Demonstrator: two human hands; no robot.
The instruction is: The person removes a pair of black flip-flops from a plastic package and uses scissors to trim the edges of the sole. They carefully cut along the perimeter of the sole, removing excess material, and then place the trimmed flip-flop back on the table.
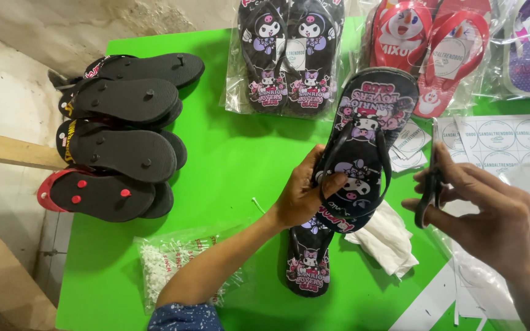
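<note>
Gripping black flip-flop (363, 147) in left hand (302, 193) | toe up-right, tilted | right hand (486, 214) pinching scissors (430, 190)

I am seeing the second black flip-flop (308, 263) lying half hidden under the raised flip-flop (363, 147). Beyond that raised flip-flop, the bagged pairs (289, 55) are running off the top edge. My right hand (480, 214) is covering most of the dark scissors (429, 190).

Glossy printed flip-flop (363, 141), probably rubber; smooth green table (228, 153); crinkly clear plastic bag (173, 263).
</note>
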